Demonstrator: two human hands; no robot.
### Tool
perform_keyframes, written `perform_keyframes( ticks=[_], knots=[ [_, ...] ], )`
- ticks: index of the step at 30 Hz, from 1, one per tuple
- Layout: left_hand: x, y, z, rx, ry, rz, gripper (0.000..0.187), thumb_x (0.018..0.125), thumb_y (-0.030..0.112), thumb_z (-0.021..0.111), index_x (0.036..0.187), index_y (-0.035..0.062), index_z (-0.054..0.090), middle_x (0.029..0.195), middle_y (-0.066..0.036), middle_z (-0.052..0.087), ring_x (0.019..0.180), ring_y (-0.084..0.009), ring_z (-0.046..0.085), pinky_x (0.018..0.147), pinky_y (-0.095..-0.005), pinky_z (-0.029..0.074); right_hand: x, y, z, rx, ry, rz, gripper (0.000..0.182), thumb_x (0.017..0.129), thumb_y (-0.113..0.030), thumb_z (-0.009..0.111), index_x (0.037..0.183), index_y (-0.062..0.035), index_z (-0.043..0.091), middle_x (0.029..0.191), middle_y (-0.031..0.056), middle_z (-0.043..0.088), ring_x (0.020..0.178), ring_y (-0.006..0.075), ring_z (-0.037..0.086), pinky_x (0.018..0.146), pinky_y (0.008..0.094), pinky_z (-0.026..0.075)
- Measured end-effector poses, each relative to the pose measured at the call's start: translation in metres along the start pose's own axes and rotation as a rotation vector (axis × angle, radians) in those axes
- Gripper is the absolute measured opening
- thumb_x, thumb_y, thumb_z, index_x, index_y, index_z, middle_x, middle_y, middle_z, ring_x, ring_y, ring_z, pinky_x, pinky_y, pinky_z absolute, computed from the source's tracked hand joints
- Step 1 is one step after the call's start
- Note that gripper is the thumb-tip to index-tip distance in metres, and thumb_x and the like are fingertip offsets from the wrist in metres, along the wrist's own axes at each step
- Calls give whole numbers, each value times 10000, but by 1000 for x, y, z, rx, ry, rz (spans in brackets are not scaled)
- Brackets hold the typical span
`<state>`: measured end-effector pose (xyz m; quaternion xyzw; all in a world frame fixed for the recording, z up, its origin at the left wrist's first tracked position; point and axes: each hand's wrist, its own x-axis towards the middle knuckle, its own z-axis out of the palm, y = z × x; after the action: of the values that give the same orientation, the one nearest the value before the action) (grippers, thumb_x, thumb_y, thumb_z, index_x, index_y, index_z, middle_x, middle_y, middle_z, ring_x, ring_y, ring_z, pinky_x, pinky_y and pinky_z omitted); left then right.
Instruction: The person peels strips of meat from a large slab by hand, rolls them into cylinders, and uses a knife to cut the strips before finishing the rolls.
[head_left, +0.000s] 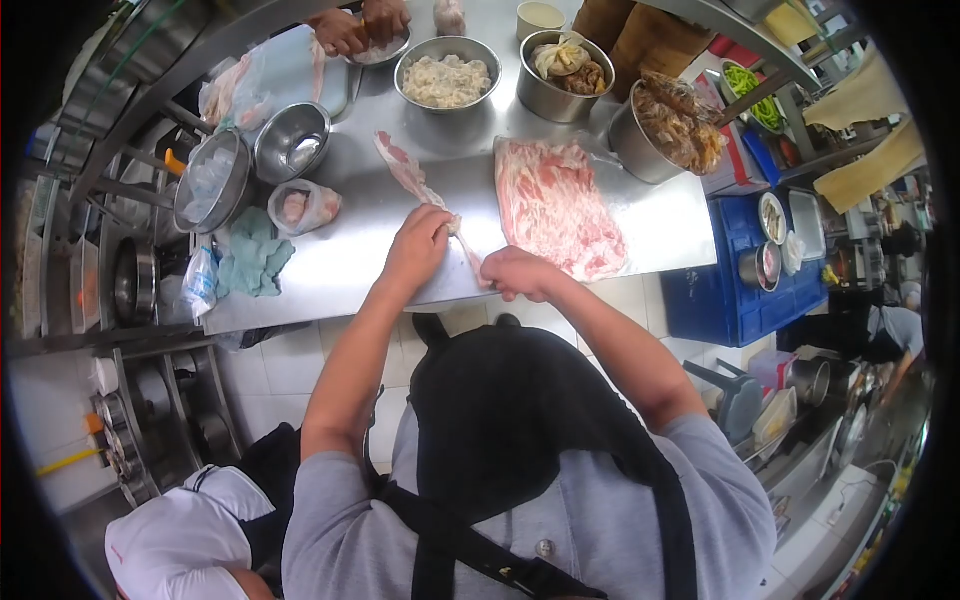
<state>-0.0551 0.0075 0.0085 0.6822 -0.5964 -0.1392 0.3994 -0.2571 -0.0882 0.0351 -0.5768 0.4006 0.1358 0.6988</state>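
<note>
A long thin strip of raw meat lies slantwise on the steel table, its near end between my two hands. My left hand is closed on the strip, fingers pinched near a pale lump on it. At the strip's near end, my right hand is also closed, thumb and fingers together around the tip. Just right of the strip lies a wide slab of raw, fatty meat, flat on the table beyond my right hand.
Behind stand a bowl of pale pieces, a pot with a wrapped bundle and a pot of brown food. Steel bowls and a green cloth sit left. Another person's hands work at the far side.
</note>
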Motion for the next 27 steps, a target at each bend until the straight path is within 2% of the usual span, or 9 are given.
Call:
perform_keyframes(
  ticks=[9,11,14,17,20,22,23,25,27],
  knots=[
    [-3,-5,2,72,-62,124,248,862,15,635,1107,19,675,1121,-140,665,1105,-352,616,979,-443,509,-1,-4,8,-144,42,18,270,912,-302,564,917,-47,650,759,20,549,587,128,550,477,298,402],
    [-4,-1,-1,88,-81,160,271,854,18,638,1124,20,666,1127,-138,659,1111,-353,608,984,-448,506,13,12,4,-9,4,-37,276,926,-287,554,900,-27,641,745,21,538,584,126,528,507,295,427],
    [-4,5,-2,150,-91,186,301,842,24,643,1143,21,652,1140,-140,649,1110,-355,599,983,-454,502,-2,-4,3,-2,-10,-3,248,927,-262,569,883,-26,630,729,10,517,574,119,491,531,289,444],
    [-2,2,2,157,-78,157,314,820,20,646,1134,20,650,1114,-148,653,1118,-361,597,989,-456,497,13,15,0,89,-34,-12,181,916,-221,599,874,-45,611,720,-8,497,564,103,457,530,280,442],
    [4,1,4,155,-26,100,276,845,32,650,1121,13,655,1060,-142,684,1050,-330,644,948,-418,524,10,17,1,89,-59,-32,130,913,-184,611,878,-60,592,711,-17,482,563,93,445,530,270,439],
    [12,20,-5,-132,-36,-470,235,884,66,668,1114,18,670,1004,-133,715,942,-288,681,880,-377,546,12,24,-1,102,-63,-22,185,907,-228,617,924,-44,619,761,5,515,610,116,477,570,294,476],
    [13,17,-5,-132,-42,-468,235,884,66,668,1114,18,670,1004,-133,715,942,-288,681,880,-377,546,14,28,-2,113,-67,-11,254,902,-272,624,970,-28,646,810,27,549,657,138,508,609,317,513],
    [14,13,-8,-425,142,-430,206,912,95,683,1109,34,689,988,-127,732,852,-251,687,811,-353,550,19,37,-2,165,-73,-11,249,898,-269,627,964,-30,646,807,30,555,642,139,512,599,319,513],
    [7,22,-9,-353,109,-385,207,903,94,691,1102,38,693,992,-123,728,885,-257,685,828,-361,546,18,39,0,218,-83,-7,244,894,-266,630,958,-31,646,804,33,562,627,140,516,588,321,513]
  ],
)
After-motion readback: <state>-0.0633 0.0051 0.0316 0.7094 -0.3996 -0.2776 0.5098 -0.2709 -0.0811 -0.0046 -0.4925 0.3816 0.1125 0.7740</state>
